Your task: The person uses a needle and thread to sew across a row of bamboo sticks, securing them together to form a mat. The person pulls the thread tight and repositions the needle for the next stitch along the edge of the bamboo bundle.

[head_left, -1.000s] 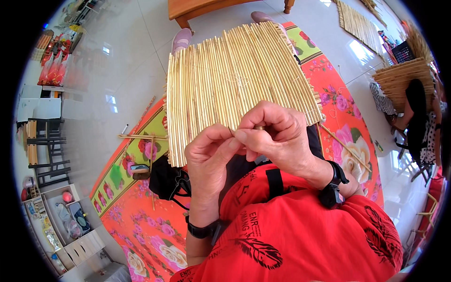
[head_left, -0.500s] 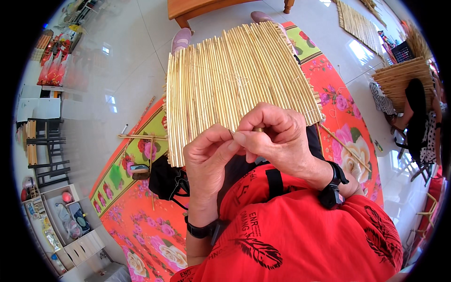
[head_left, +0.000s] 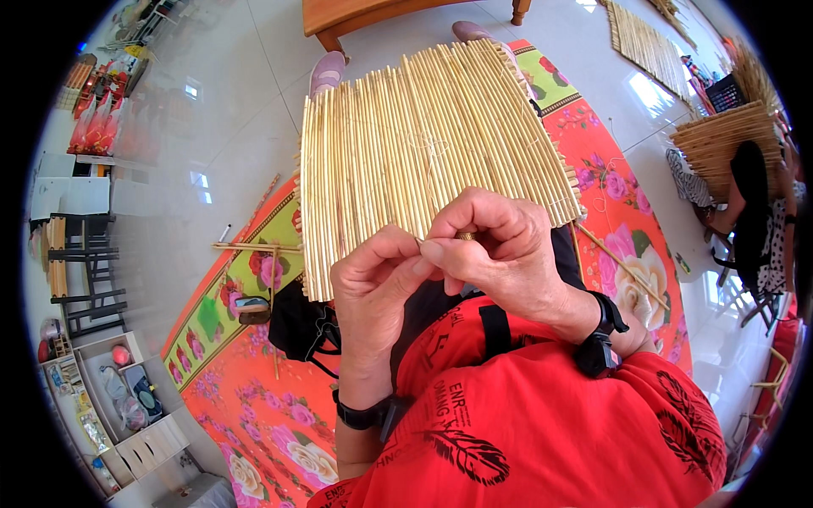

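Note:
Across my lap lies a mat of straw-coloured stalks (head_left: 381, 161) set side by side. A loose coil of pale thread (head_left: 430, 146) rests on its middle. My left hand (head_left: 377, 284) and my right hand (head_left: 495, 250) meet above the mat's near edge, thumbs and forefingers pinched tip to tip. What they pinch is too small to make out. A brass-coloured thimble ring (head_left: 465, 235) sits on a finger of my right hand. Both wrists wear black bands.
A red floral cloth (head_left: 254, 356) covers the floor beneath me, with loose stalks (head_left: 627, 267) on it. A black bag (head_left: 305, 326) lies left of my lap. A wooden bench (head_left: 398, 19) stands ahead. At right, another person sits by a bundle of stalks (head_left: 724, 144).
My hands stay pinched together in nearly the same place; my right hand has shifted very slightly. The mat and thread have not visibly moved.

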`<state>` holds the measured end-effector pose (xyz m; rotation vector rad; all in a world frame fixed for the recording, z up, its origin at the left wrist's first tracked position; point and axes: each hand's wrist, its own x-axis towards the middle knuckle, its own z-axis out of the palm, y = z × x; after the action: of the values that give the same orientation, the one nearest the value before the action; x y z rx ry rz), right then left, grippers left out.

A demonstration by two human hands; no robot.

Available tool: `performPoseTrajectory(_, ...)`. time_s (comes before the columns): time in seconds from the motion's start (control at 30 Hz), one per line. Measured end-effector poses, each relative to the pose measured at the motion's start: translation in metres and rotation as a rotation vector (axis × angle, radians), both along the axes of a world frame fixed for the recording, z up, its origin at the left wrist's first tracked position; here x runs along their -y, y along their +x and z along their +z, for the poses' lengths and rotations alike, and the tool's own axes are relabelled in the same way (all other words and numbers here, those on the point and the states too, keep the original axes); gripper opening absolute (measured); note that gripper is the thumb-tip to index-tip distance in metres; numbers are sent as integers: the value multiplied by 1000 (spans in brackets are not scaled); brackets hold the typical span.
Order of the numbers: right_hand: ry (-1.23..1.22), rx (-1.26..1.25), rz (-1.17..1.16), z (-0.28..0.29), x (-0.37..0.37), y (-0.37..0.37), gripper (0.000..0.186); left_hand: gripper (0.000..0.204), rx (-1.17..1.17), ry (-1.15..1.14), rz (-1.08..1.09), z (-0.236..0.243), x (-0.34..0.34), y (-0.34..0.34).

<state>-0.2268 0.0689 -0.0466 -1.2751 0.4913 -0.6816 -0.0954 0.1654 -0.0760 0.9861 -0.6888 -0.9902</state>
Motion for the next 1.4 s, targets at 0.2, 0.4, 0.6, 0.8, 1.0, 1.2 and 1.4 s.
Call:
performPoseTrajectory(0.2, 36, 9, 1, -2, 0, 0, 6, 6, 13, 1, -19, -1, 0, 1)
performPoseTrajectory(0.4, 75, 24, -15, -5, -1, 2, 6, 12, 32, 12, -40, -5, -2, 2)
performPoseTrajectory(0.6, 62, 25, -22, -7, -1, 1, 3, 13, 30, -3, -55, -5, -1, 3)
performPoseTrajectory(0.8, 71, -12, -8, -4, -1, 1, 9, 3, -10, 8, -1, 2, 1, -2)
performPoseTrajectory(1.0, 57, -43, 10, 0, -1, 1, 11, 4, -27, 4, 4, 2, 1, -2)
performPoseTrajectory(1.2, 117, -15, -14, -1, -2, 4, 10, 5, -103, -7, 14, 0, 1, -2)
performPoseTrajectory(1.4, 223, 142, 71, -4, -1, -2, 7, 9, -146, -56, 45, -7, -1, 3)
